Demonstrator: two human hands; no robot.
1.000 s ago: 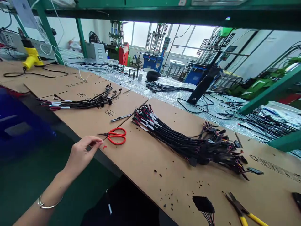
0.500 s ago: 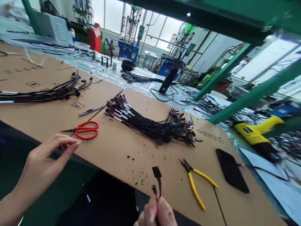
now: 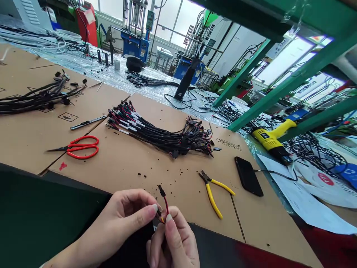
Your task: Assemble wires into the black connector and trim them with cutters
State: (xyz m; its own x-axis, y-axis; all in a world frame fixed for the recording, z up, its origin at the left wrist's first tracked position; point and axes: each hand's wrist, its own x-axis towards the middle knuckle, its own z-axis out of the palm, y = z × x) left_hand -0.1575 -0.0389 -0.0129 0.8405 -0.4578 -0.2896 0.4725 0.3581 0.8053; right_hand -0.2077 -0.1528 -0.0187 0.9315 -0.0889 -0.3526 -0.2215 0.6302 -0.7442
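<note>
Both hands meet at the near edge of the cardboard-covered bench (image 3: 156, 163). My left hand (image 3: 126, 214) and my right hand (image 3: 174, 242) pinch a short red and black wire harness (image 3: 164, 201), whose small black connector points up between the fingertips. Beyond the hands lies a thick bundle of black harnesses (image 3: 158, 134) with white-sleeved ends. Red-handled scissors (image 3: 76, 148) lie to the left of it. Yellow-handled cutters (image 3: 213, 190) lie to the right.
A second harness bundle (image 3: 36, 97) lies at far left, with a slim metal tool (image 3: 87, 122) near it. A black phone (image 3: 248, 175) on a cable and a yellow heat gun (image 3: 272, 137) sit at right. Black scraps dot the cardboard. Green frame posts (image 3: 267, 93) rise behind.
The view swung right. My left hand moved from beside the scissors to join my right hand, and both now pinch the harness close to me.
</note>
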